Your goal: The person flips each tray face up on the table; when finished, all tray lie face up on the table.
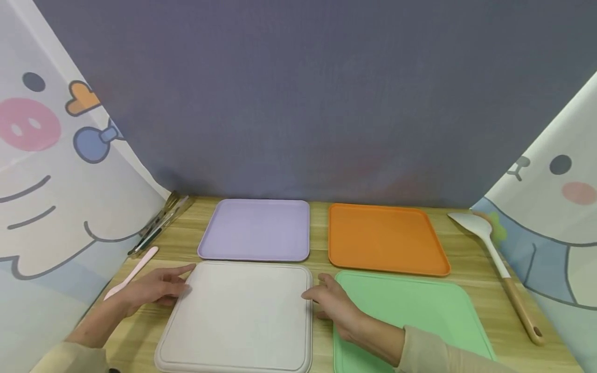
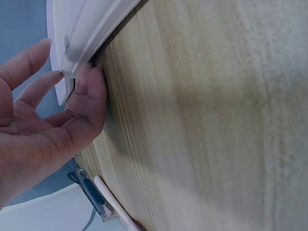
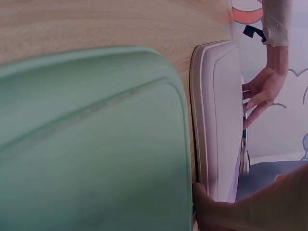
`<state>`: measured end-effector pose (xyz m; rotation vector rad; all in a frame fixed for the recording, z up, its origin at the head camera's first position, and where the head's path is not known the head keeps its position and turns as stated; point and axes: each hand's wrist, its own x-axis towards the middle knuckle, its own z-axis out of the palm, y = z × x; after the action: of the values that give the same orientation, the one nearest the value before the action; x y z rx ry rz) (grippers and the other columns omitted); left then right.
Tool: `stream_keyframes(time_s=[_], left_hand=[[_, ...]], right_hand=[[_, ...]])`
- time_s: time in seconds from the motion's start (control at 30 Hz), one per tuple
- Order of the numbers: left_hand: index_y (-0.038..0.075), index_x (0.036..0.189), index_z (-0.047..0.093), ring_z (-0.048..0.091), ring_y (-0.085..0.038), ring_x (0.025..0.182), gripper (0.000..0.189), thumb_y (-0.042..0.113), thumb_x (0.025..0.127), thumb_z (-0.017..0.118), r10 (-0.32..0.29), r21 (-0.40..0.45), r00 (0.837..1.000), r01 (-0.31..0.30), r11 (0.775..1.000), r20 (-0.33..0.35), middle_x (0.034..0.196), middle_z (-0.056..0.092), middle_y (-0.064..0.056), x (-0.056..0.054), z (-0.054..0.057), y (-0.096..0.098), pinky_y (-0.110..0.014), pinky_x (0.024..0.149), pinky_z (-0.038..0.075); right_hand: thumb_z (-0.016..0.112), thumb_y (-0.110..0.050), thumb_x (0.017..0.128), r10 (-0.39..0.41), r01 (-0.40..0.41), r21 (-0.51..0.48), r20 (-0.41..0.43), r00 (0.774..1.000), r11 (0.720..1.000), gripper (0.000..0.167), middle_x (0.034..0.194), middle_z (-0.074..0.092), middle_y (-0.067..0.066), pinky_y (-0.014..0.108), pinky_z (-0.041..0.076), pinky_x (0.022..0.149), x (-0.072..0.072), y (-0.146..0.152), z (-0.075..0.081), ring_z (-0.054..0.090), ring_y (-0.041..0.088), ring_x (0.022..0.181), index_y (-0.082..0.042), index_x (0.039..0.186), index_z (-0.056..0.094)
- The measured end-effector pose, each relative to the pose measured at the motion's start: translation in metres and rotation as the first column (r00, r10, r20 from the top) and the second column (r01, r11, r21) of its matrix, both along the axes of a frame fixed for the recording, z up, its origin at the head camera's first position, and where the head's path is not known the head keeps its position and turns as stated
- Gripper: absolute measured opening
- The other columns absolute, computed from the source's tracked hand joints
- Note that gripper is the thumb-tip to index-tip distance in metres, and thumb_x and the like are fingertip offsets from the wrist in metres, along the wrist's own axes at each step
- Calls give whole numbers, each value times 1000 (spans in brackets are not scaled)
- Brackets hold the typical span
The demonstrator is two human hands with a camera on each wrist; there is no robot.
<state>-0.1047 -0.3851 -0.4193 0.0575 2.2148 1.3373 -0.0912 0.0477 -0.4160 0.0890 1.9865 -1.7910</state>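
A white rectangular tray (image 1: 235, 316) lies flat at the near middle in the head view. At its far left edge is my left hand (image 1: 160, 285); the left wrist view shows fingers curled in under the rim (image 2: 91, 38) and one fingertip on its outer side. My right hand (image 1: 333, 303) grips the opposite edge, thumb over the rim and other fingers beside it, low by the table. Its wrist passes over a green tray (image 1: 415, 311). In the right wrist view, the right hand (image 3: 207, 202) touches the side of the white tray (image 3: 224, 115).
Behind lie a lilac tray (image 1: 256, 228) and an orange tray (image 1: 384, 238). A pink slender utensil (image 1: 135, 272) and several metal utensils (image 1: 160, 223) are along the left side. A white-headed turner with a wooden handle (image 1: 515, 303) lies at right. Printed cloth walls and a grey backdrop surround the wooden table.
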Motion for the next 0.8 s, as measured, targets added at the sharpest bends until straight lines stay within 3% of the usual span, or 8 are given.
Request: stream_keyframes(time_s=[0.2,0.47,0.7,0.8], left_hand=[[0,157,20,58,-13,88,79,21,98,66,14,-22,999,-14,1000,-38,118,52,-18,4,-2,3,-29,74,55],[4,159,20,58,-16,89,80,22,97,67,26,-26,996,-28,999,-89,116,49,-21,7,-8,9,-29,75,56],[12,161,19,51,-16,88,78,26,99,65,67,-70,990,-77,995,-126,116,46,-19,12,-13,10,-27,71,51],[15,161,20,51,-17,89,77,27,99,64,89,-72,987,-99,992,-134,117,46,-19,14,-15,9,-27,70,50]], right_hand=[[66,-19,88,-1,1,-68,4,1000,998,90,146,42,32,53,49,99,1,4,-1,50,40,129,8,154,11],[72,-10,81,-19,19,-17,7,1000,1000,99,136,42,30,44,49,94,-1,-1,-3,54,30,109,9,156,9],[73,0,77,78,-80,-55,-36,996,995,102,124,49,23,32,52,83,-1,1,-8,59,20,93,0,160,13],[72,5,77,128,-132,-68,-63,990,989,102,137,44,25,30,53,83,-1,2,-11,62,21,98,-5,161,15]])
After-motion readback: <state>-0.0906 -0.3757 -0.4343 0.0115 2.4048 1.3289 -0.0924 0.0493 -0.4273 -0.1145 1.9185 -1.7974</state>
